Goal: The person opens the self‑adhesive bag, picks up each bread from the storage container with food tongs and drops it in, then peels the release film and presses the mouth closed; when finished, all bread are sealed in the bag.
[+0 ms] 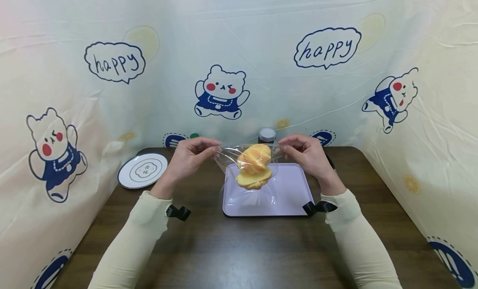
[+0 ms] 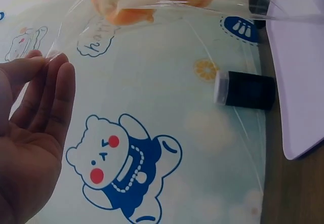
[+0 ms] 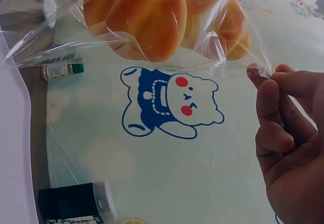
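Observation:
A clear plastic bag [image 1: 228, 155] with yellow-orange bread pieces [image 1: 254, 166] inside hangs stretched between my two hands. My left hand [image 1: 192, 154] pinches one upper corner of it between thumb and fingers. The opposite corner is pinched by my right hand [image 1: 308, 154]. Below and behind the bag lies a lilac tray [image 1: 291, 193] on the table. In the left wrist view, the left hand [image 2: 38, 97] grips the film at its fingertips. Seen from the right wrist, the right hand [image 3: 291, 118] does the same, with the glossy bread [image 3: 147, 19] beside it.
A white plate [image 1: 143, 171] with a dark rim sits at the table's back left. Behind the tray stands a dark jar with a pale lid [image 1: 267, 134]. A small green-capped bottle [image 3: 63, 70] is at the back. A printed curtain [image 1: 224, 32] encloses the brown table [image 1: 224, 251].

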A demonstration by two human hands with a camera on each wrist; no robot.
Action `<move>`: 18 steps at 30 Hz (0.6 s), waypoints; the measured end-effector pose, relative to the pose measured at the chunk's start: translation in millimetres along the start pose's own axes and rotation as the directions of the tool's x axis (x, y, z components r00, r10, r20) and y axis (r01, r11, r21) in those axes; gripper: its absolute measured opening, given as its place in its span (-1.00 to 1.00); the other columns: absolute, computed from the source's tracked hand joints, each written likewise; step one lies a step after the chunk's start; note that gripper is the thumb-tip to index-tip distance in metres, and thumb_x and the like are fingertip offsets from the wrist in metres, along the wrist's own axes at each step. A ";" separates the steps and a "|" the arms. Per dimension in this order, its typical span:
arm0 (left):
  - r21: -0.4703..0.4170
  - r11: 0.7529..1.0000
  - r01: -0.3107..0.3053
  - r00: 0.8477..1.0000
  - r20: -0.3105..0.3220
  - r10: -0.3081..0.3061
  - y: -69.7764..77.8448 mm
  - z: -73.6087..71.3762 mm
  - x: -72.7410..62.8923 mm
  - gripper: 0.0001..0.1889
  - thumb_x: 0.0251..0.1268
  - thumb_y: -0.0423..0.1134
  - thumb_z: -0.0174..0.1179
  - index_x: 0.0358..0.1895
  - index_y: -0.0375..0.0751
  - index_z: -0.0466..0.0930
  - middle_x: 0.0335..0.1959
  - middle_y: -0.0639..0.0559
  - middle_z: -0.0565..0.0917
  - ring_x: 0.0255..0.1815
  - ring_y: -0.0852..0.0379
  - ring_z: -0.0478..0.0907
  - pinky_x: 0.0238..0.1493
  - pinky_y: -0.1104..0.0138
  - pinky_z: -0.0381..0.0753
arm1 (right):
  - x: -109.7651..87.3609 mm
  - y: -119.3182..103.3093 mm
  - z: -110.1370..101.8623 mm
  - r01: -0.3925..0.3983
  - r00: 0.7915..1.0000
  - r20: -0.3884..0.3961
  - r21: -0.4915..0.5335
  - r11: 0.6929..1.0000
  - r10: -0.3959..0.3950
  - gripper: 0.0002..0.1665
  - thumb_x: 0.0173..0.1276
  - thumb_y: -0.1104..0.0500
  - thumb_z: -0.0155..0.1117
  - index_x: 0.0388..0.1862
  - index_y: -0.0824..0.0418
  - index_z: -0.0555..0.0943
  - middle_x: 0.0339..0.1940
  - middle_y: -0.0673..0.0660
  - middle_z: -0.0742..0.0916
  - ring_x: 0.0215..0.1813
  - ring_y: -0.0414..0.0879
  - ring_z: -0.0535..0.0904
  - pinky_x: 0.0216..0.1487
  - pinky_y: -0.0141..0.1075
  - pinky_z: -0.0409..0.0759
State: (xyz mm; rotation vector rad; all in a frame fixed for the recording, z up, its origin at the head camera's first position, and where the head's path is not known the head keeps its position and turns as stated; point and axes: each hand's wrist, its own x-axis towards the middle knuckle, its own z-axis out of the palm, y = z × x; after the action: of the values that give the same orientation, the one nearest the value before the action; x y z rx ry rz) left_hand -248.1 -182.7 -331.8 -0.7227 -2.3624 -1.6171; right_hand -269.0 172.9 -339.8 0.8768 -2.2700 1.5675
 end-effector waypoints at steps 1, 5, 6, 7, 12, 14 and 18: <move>-0.018 1.000 -0.015 1.000 0.010 0.015 -0.3 -0.4 0.0 -0.76 0.39 -0.24 0.25 0.03 -0.25 0.70 -0.12 -0.08 0.75 -0.26 0.07 0.68 -0.14 0.34 0.74 | 0.0 0.5 -0.1 0.008 1.000 0.002 0.007 1.000 -0.008 -0.83 0.40 0.31 0.28 -0.06 0.31 0.68 -0.24 0.27 0.79 -0.40 -0.11 0.63 -0.37 -0.30 0.64; -0.052 0.996 -0.072 0.996 0.042 0.074 -2.0 -1.7 -1.2 -0.78 0.41 -0.33 0.21 0.03 -0.31 0.70 -0.10 -0.06 0.74 -0.25 0.08 0.67 -0.10 0.33 0.74 | -0.4 2.8 -1.0 0.037 0.999 0.019 0.008 0.999 -0.038 -0.85 0.39 0.37 0.26 -0.10 0.31 0.68 -0.23 0.17 0.77 -0.37 -0.14 0.64 -0.33 -0.37 0.64; -0.056 0.995 -0.086 0.995 0.046 0.089 -2.2 -2.1 -1.7 -0.78 0.41 -0.34 0.20 0.02 -0.30 0.70 -0.11 -0.05 0.74 -0.24 0.08 0.67 -0.10 0.33 0.74 | -0.5 3.4 -1.2 0.042 0.999 0.029 0.005 0.999 -0.042 -0.86 0.39 0.37 0.25 -0.11 0.30 0.68 -0.23 0.15 0.77 -0.36 -0.14 0.64 -0.32 -0.38 0.64; -0.056 0.993 -0.101 0.993 0.050 0.104 -2.6 -2.5 -2.0 -0.79 0.42 -0.35 0.19 0.01 -0.29 0.71 -0.12 -0.03 0.73 -0.24 0.09 0.66 -0.10 0.34 0.73 | -0.6 3.8 -1.3 0.047 0.998 0.039 -0.001 0.999 -0.047 -0.86 0.39 0.38 0.25 -0.12 0.29 0.69 -0.22 0.11 0.76 -0.35 -0.14 0.64 -0.31 -0.38 0.64; -0.058 0.983 -0.173 0.982 0.073 0.177 -3.0 -4.8 -2.4 -0.83 0.41 -0.42 0.17 -0.10 -0.25 0.75 -0.18 -0.01 0.72 -0.21 0.10 0.62 -0.16 0.40 0.69 | -1.0 3.8 -2.0 0.066 0.994 0.088 -0.024 0.998 -0.064 -0.88 0.39 0.38 0.25 -0.16 0.27 0.70 -0.21 0.10 0.75 -0.31 -0.17 0.63 -0.24 -0.40 0.66; -0.056 0.980 -0.192 0.977 0.085 0.196 -3.5 -5.5 -2.1 -0.83 0.40 -0.44 0.16 -0.15 -0.24 0.76 -0.19 -0.03 0.72 -0.18 0.11 0.62 -0.17 0.40 0.68 | -0.9 3.6 -2.3 0.069 0.993 0.097 -0.021 0.997 -0.066 -0.88 0.38 0.39 0.26 -0.19 0.30 0.71 -0.20 0.10 0.76 -0.28 -0.19 0.64 -0.22 -0.40 0.66; -0.032 0.977 -0.212 0.972 0.093 0.214 -6.3 -6.1 -2.0 -0.79 0.39 -0.48 0.13 -0.20 -0.23 0.78 -0.19 -0.05 0.73 -0.13 0.15 0.62 -0.17 0.40 0.68 | -0.9 3.1 -2.3 0.059 0.992 0.115 0.002 0.998 -0.059 -0.87 0.37 0.41 0.26 -0.23 0.31 0.74 -0.17 0.14 0.79 -0.19 -0.22 0.67 -0.17 -0.40 0.66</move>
State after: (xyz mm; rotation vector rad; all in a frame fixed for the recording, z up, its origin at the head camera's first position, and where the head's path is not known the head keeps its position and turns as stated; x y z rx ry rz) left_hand -250.1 -190.7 -335.5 -1.0415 -2.2417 -1.5520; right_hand -270.5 176.0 -341.8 1.0499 -2.2994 1.5267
